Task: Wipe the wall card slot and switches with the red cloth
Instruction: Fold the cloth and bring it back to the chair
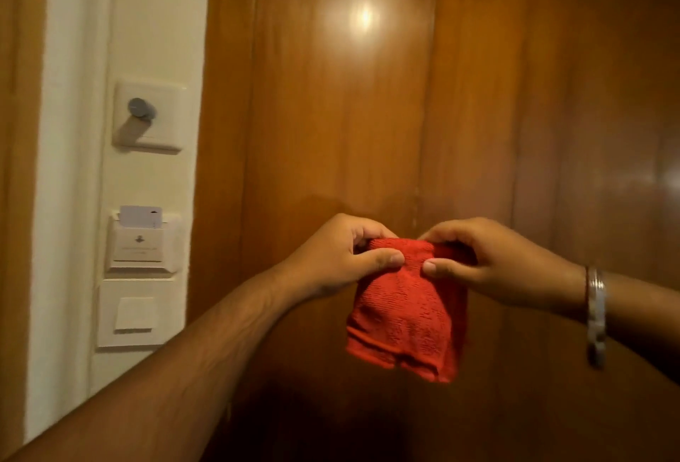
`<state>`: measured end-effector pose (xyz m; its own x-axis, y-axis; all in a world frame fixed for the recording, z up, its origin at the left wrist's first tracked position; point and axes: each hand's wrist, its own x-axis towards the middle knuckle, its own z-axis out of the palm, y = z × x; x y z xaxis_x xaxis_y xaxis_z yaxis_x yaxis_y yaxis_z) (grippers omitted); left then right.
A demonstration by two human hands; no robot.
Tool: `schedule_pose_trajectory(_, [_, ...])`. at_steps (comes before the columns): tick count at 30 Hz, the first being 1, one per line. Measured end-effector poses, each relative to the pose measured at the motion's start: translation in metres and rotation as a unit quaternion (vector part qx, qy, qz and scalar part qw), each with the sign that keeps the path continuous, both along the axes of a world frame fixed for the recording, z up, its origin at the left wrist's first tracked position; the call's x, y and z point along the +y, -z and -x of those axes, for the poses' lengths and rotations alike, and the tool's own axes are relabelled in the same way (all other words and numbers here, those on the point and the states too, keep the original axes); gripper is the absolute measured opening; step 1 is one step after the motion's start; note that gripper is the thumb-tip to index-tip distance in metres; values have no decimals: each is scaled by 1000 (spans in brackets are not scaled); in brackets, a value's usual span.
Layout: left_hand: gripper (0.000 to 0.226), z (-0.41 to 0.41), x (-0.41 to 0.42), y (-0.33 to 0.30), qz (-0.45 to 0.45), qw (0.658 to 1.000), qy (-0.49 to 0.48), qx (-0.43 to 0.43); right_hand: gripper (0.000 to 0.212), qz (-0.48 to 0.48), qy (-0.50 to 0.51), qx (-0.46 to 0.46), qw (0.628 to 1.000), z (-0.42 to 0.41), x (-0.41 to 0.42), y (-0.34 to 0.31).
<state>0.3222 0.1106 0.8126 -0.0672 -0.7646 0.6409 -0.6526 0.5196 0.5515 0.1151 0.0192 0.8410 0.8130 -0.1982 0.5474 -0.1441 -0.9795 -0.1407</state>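
A folded red cloth (pixel 406 310) hangs in front of the wooden panelling, pinched along its top edge by both hands. My left hand (pixel 342 255) grips the top left corner and my right hand (pixel 489 259) the top right, thumbs nearly touching. On the cream wall strip at the left sits the card slot (pixel 141 244) with a white card (pixel 141 217) standing in it. Below it is a flat rocker switch (pixel 136 312). Above it is a plate with a grey round knob (pixel 141 108). Both hands are well to the right of these fittings.
Glossy brown wooden panels (pixel 404 93) fill the middle and right, with a light reflection high up. A wooden frame edge (pixel 18 167) borders the wall strip on the left. A metal bangle (pixel 596 314) is on my right wrist.
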Motion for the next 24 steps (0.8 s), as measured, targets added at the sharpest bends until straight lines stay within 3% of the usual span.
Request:
schedule_pose_trajectory(4, [18, 38, -42, 4, -27, 999, -9, -19, 9, -43, 16, 27, 999, 48, -37, -6])
schedule_pose_trajectory(12, [19, 115, -147, 30, -87, 995, -8, -37, 13, -70, 120, 61, 988, 126, -120, 19])
schedule_pose_trajectory(17, [18, 157, -210, 78, -131, 989, 17, -73, 17, -96, 217, 93, 967, 166, -160, 70])
schedule_pose_trajectory(20, [20, 181, -239, 129, -188, 980, 69, -8, 19, -117, 274, 107, 949, 188, -173, 121])
schedule_pose_trajectory(24, [14, 217, -263, 229, -296, 942, 126, 93, 18, -227, 339, 134, 903, 221, -182, 212])
